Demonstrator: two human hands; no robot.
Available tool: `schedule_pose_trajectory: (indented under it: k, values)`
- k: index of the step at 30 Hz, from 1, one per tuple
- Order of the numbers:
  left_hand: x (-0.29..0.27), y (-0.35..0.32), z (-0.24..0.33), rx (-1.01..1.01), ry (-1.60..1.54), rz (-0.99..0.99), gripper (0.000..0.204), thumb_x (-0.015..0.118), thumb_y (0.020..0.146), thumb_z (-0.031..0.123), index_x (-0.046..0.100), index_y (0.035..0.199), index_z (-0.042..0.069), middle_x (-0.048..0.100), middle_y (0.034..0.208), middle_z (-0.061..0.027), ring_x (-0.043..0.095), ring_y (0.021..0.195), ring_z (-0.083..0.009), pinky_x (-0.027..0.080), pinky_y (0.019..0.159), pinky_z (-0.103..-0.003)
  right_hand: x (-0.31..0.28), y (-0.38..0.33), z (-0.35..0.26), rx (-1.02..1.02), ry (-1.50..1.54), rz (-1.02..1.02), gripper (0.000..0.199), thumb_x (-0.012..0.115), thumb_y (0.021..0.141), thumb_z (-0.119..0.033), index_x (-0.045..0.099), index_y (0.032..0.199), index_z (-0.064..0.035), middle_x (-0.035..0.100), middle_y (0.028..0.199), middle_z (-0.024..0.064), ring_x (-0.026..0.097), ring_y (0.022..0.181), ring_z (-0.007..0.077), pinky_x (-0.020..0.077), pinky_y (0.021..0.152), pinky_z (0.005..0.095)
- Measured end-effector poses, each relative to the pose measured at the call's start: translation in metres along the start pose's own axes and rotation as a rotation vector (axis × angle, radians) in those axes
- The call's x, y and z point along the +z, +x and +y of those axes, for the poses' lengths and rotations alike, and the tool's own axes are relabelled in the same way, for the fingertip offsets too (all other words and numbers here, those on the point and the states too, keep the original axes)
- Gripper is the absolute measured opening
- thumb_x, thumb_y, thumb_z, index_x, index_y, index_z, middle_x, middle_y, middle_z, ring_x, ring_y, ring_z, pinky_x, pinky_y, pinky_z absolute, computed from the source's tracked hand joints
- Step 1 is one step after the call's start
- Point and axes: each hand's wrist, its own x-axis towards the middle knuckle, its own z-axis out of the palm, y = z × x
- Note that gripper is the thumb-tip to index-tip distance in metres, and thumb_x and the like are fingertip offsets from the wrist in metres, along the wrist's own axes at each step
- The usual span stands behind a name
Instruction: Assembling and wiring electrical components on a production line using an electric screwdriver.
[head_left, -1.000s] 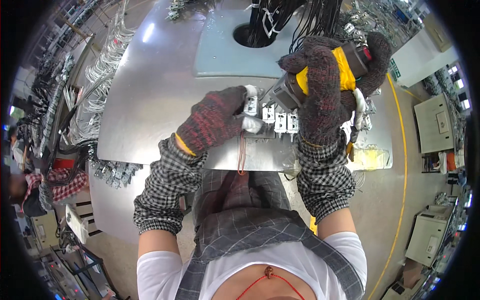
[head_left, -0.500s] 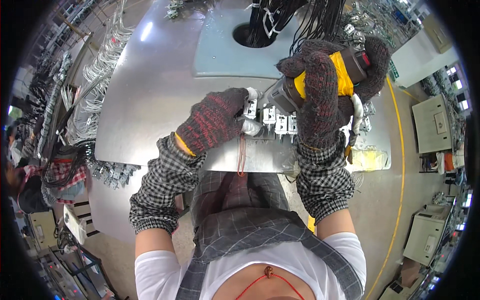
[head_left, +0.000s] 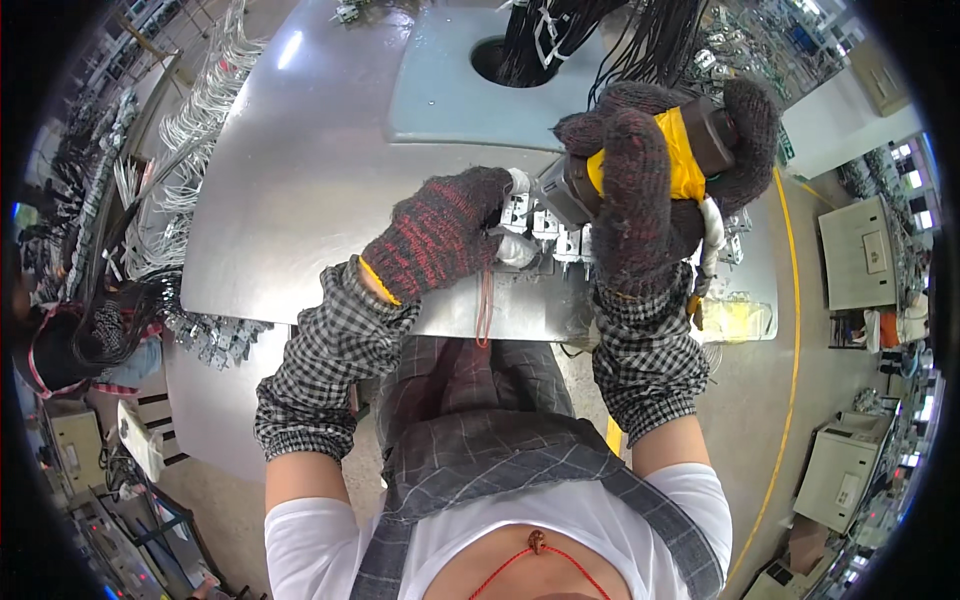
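My left hand (head_left: pixel 440 235), in a dark knitted glove flecked with red, pinches a small white-and-metal block (head_left: pixel 515 212) between thumb and forefinger, whose tips are wrapped in white. My right hand (head_left: pixel 640 200), gloved alike, is wrapped round a dark power tool (head_left: pixel 710 140) with yellow tape about its body. The tool's nose points left, close to the pinched block; whether its tip touches is hidden. Just right of that block stand several similar blocks (head_left: pixel 568 245) in a row, partly covered by the tool and right hand. Below my left hand, a reddish cord loop (head_left: pixel 485 310) hangs over the table edge.
A shiny metal table (head_left: pixel 300 200) spreads before me. On it lies a pale blue-grey board (head_left: pixel 430 90) with a round hole, where black cables (head_left: pixel 535 45) gather. Bundled pale wires (head_left: pixel 190 170) hang at the left; yellow tape (head_left: pixel 745 318) marks the right edge.
My left hand has shifted slightly right with the pinched block, nearer the tool's nose and the row. My right hand keeps its grip on the tool.
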Motion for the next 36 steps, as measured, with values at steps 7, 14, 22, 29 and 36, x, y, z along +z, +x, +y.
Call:
schedule_pose_trajectory:
  k: [7,14,22,29,36]
  values:
    - [0.001,0.000,0.001,-0.123,-0.370,-0.019,0.083,0.087,0.066,0.025,0.047,0.138,0.012,0.069,0.102,-0.0130,0.069,0.094,-0.0252,0.054,0.080,-0.037,-0.001,-0.007,0.006,-0.006,-0.197,-0.127,0.061,0.064,0.090,-0.008,0.030,0.140,-0.0091,0.061,0.108,0.0188,0.065,0.088,0.0263,0.0564,0.074,0.0374]
    - [0.006,0.001,-0.006,-0.088,-0.385,0.038,0.082,0.087,0.066,0.025,0.048,0.137,0.012,0.070,0.093,-0.0104,0.069,0.086,-0.0226,0.054,0.076,-0.036,-0.029,-0.020,0.032,-0.097,-0.433,-0.526,0.034,0.044,0.101,-0.021,0.045,0.129,-0.0002,0.053,0.124,0.0169,0.054,0.115,0.0248,0.0485,0.094,0.0331]
    - [-0.006,-0.034,0.027,0.292,0.283,0.031,0.080,0.085,0.053,0.050,0.063,0.120,0.010,0.064,0.105,-0.0141,0.063,0.096,-0.0317,0.050,0.084,-0.041,-0.025,0.034,-0.042,-0.068,0.375,0.064,0.055,0.058,0.095,-0.019,0.030,0.142,-0.0266,0.056,0.090,0.0143,0.053,0.057,0.0167,0.0428,0.038,0.0258]
    - [-0.040,0.098,0.011,0.084,-0.438,0.101,0.083,0.070,0.081,0.056,0.045,0.135,-0.001,0.061,0.115,-0.0234,0.060,0.109,-0.0358,0.047,0.091,-0.042,-0.088,0.044,-0.080,-0.249,0.658,0.003,0.040,0.054,0.096,-0.021,0.044,0.134,-0.0154,0.047,0.092,0.0056,0.048,0.070,0.0123,0.0374,0.063,0.0336]
    - [-0.025,0.242,0.058,0.294,-0.941,-0.062,0.064,0.065,0.086,0.057,0.059,0.121,0.004,0.064,0.111,-0.0101,0.061,0.104,-0.0174,0.049,0.086,-0.029,-0.083,0.040,-0.096,-0.310,0.691,0.054,0.045,0.052,0.097,-0.022,0.040,0.139,-0.0100,0.045,0.090,0.0045,0.047,0.067,0.0109,0.0393,0.062,0.0322]
